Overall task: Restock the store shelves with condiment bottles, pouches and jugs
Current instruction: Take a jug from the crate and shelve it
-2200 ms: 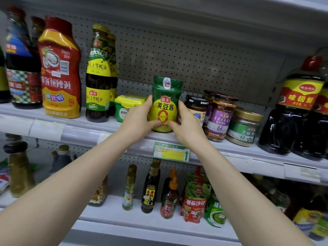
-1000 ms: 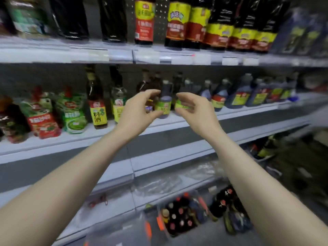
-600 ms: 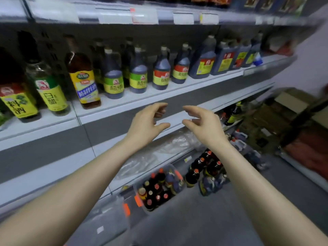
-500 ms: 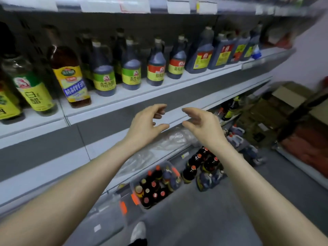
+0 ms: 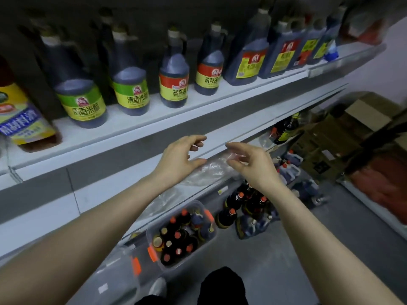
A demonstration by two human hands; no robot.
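Store shelving (image 5: 114, 137), lower tiers: sauce pouch no longer held; left hand (image 5: 180, 159) and right hand (image 5: 253, 166), grip loosely open and empty, are directed toward the bottle bin (image 5: 149, 233).

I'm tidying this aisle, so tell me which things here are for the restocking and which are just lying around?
For the job: clear bin of small bottles; loose red-capped bottles beside it; shelved green-label jugs.
Lying about: crumpled plastic wrap; cardboard boxes.
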